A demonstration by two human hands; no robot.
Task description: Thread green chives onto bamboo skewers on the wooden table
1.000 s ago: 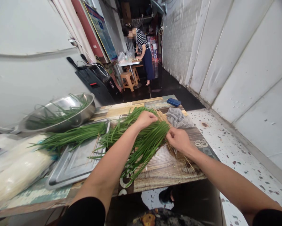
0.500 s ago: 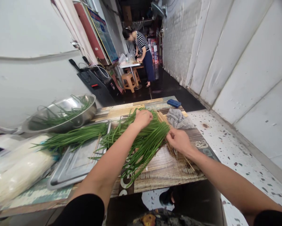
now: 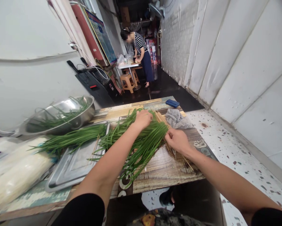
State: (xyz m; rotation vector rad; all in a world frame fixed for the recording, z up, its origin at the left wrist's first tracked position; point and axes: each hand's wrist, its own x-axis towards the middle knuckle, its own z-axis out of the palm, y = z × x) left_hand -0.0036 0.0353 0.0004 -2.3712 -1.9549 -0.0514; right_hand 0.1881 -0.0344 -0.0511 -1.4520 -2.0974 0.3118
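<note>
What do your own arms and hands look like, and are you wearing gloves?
No gloves: the left hand and the right hand are both bare. The left sleeve and right sleeve are plain black, leaving the forearms uncovered. No watch shows on either wrist.
</note>
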